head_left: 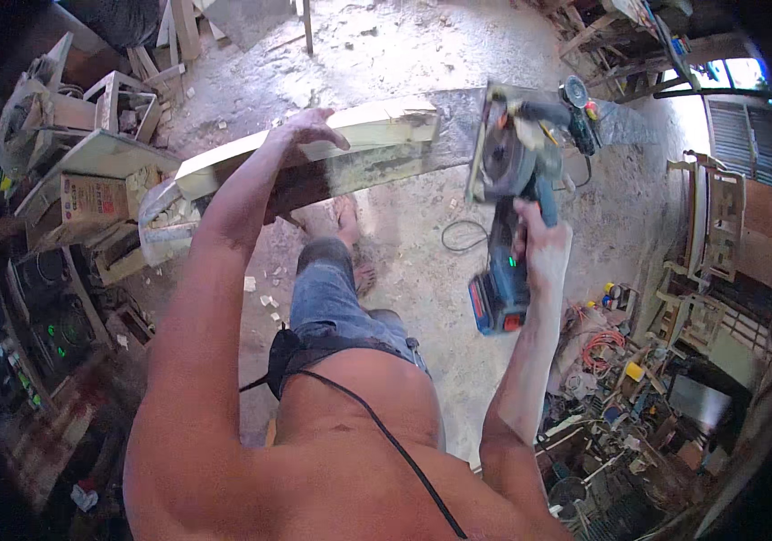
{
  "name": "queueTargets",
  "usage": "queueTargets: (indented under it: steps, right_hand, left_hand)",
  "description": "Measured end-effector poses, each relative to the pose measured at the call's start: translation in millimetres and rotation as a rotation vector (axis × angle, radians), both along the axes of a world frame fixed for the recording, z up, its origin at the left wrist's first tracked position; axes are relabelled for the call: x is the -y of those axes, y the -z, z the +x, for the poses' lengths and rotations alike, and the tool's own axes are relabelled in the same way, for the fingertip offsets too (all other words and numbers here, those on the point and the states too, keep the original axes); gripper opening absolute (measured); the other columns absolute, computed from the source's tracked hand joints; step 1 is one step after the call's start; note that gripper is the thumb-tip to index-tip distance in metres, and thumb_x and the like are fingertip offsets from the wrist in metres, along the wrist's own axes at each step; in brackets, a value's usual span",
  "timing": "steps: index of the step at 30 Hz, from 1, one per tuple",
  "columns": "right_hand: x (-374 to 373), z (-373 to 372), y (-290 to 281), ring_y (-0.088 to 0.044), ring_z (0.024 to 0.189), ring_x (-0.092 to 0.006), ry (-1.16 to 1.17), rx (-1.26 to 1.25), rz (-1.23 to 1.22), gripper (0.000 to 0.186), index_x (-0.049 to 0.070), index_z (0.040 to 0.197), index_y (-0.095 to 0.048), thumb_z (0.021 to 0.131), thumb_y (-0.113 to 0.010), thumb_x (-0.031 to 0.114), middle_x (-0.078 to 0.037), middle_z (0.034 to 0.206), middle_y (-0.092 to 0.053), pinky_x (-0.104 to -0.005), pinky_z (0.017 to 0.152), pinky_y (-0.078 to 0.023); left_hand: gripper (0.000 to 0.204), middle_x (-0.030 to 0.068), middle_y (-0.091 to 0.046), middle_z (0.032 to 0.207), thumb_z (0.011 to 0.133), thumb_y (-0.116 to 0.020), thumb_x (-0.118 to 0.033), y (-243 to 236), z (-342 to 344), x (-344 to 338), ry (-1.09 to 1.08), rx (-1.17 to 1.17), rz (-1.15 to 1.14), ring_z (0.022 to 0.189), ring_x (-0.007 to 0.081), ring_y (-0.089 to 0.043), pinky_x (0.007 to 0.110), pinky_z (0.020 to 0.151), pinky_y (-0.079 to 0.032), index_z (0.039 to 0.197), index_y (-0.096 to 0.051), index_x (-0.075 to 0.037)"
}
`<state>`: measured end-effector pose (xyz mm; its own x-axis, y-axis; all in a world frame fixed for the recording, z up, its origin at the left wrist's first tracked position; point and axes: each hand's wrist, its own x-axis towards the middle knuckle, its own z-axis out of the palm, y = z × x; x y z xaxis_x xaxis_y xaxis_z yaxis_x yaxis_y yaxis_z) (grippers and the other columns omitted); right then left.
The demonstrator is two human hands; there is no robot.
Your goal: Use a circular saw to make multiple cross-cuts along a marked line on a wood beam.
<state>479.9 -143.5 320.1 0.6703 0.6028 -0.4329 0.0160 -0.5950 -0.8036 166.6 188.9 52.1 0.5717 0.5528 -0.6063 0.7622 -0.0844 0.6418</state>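
My left hand [312,133] has its fingers apart at a pale wooden board [388,126]; whether it touches the wood I cannot tell. The board lies along a dark, worn bench plank [454,146]. My right hand [537,233] is closed round the handle of a blue-and-black cordless circular saw [505,155], held up at the right with its battery low. An angle grinder [583,122] rests on the bench behind the saw. A loop of dark cable [463,236] is below the bench on the concrete floor [440,361].
Wooden frames and offcuts [120,113] crowd the left, with a cardboard box [88,203]. At the right stand wooden panels [720,216] and a heap of tools, coiled orange hose [602,352] and clutter. Wood chips [264,302] lie near my bare feet.
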Motion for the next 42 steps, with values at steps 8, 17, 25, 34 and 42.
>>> queueTargets:
  steps: [8, 17, 25, 34, 42]
  right_hand:
    - [102.8, -9.3, 60.4, -0.052, 0.047, -0.0100, 0.133, -0.053, -0.211, 0.030, 0.010, 0.084, -0.069, 0.099, -0.086, 0.029, 0.003, 0.064, -0.055, -0.0322, 0.044, -0.041]
    - [77.7, -31.4, 77.8, -0.054, 0.048, -0.0122, 0.035, -0.139, -0.238, 0.048, 0.007, 0.071, -0.066, 0.101, -0.084, 0.041, 0.001, 0.060, -0.057, -0.0367, 0.048, -0.039]
    - [18.8, -27.1, 125.1, -0.073, 0.064, -0.0302, -0.231, 0.166, -0.402, 0.063, -0.006, 0.084, -0.077, 0.094, -0.081, 0.056, -0.019, 0.067, -0.069, -0.0470, 0.065, -0.055]
    - [-19.3, -43.2, 131.8, -0.079, 0.078, -0.0429, -0.389, 0.159, -0.366, 0.058, -0.010, 0.091, -0.077, 0.093, -0.073, 0.048, -0.032, 0.078, -0.072, -0.0520, 0.074, -0.058]
    - [-29.8, -47.4, 132.9, -0.075, 0.068, -0.0364, -0.352, 0.166, -0.369, 0.058, -0.010, 0.087, -0.075, 0.092, -0.073, 0.048, -0.027, 0.071, -0.069, -0.0498, 0.068, -0.055]
  left_hand:
    - [0.090, 0.0181, -0.080, 0.133, 0.074, -0.098, -0.050, 34.4, -3.4, -10.6, 0.059, 0.029, 0.007, 0.117, 0.0331, -0.076, 0.046, 0.098, -0.059, 0.147, -0.070, -0.006]
    - [0.087, 0.0186, -0.080, 0.129, 0.077, -0.097, -0.054, 26.0, 2.0, 2.7, 0.126, -0.057, 0.279, 0.113, 0.0359, -0.078, 0.047, 0.095, -0.060, 0.143, -0.069, -0.005]
    - [0.085, 0.0142, -0.067, 0.142, 0.076, -0.095, -0.049, 27.6, -5.5, 117.0, 0.078, -0.123, 0.897, 0.138, 0.0350, -0.064, 0.058, 0.114, -0.046, 0.145, -0.061, -0.013]
    - [0.086, 0.0107, -0.068, 0.142, 0.075, -0.097, -0.053, 24.9, -6.0, 116.1, 0.037, -0.077, 0.847, 0.141, 0.0314, -0.063, 0.056, 0.118, -0.046, 0.143, -0.062, -0.013]
    - [0.086, 0.0151, -0.068, 0.139, 0.078, -0.095, -0.053, 19.3, -5.5, 117.3, 0.003, 0.004, 0.874, 0.134, 0.0365, -0.066, 0.055, 0.114, -0.049, 0.145, -0.063, -0.010]
